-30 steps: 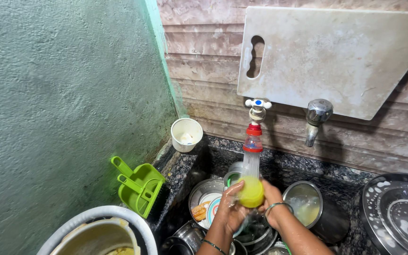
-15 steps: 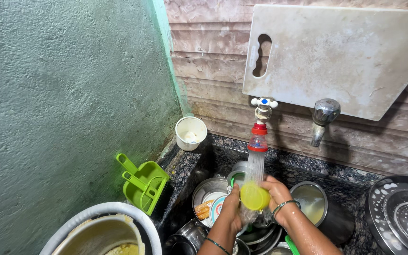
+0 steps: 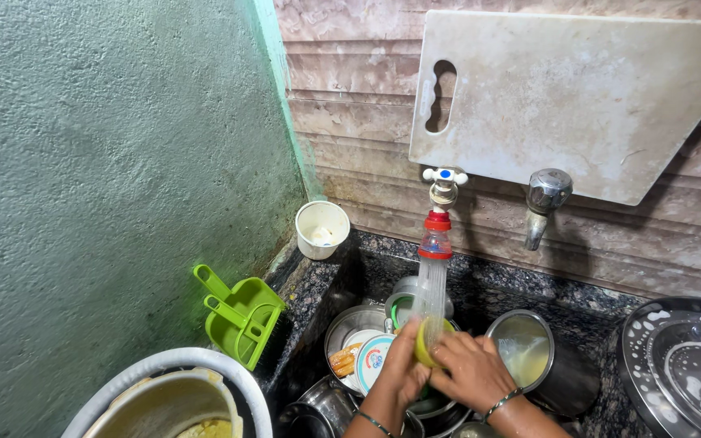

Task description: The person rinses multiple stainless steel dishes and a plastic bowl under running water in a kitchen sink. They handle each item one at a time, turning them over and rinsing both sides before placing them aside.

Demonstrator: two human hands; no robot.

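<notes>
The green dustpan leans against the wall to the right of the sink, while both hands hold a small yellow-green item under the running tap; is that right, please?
Not quite. In the head view the green dustpan leans against the wall to the left of the sink, not the right. The rest holds: the left hand and right hand hold the small yellow-green item under the running tap.
</notes>
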